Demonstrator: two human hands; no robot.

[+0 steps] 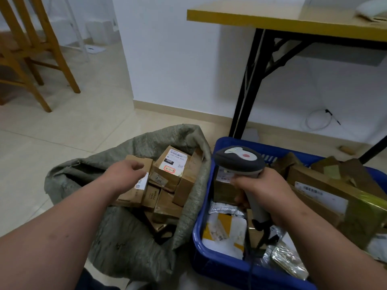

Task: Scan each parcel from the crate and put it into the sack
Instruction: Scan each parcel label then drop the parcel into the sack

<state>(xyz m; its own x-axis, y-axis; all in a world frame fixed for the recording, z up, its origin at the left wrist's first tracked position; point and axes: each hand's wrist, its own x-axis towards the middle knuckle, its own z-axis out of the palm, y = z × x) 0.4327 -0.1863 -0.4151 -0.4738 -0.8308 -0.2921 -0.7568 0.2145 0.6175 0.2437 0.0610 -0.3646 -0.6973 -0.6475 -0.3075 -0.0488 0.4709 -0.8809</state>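
Fingers of the left hand (125, 170) hang loosely curled over the mouth of the grey woven sack (117, 233), just above a long brown carton (134, 191) with a white label at its near end; whether they touch it I cannot tell, and they grip nothing that shows. Beneath and beside that carton the sack holds more brown boxes, among them a labelled box (170, 166) with a black "060" tag and a red-outlined sticker on top.

The right hand (261, 191) is wrapped round the handle of a grey barcode scanner (240, 162), whose head with its red button faces up and away. It is held over the blue crate (201, 237), which stands on the tiled floor touching the sack's right side. Inside the crate lie a small brown parcel (224, 191) just left of the scanner handle, a white-and-yellow mailer (224, 233) near the front, silvery bags, and a large taped carton (326, 197) at the right.

Behind the crate stands a table (272, 17) with black legs; a wooden chair (27, 49) is at far left.
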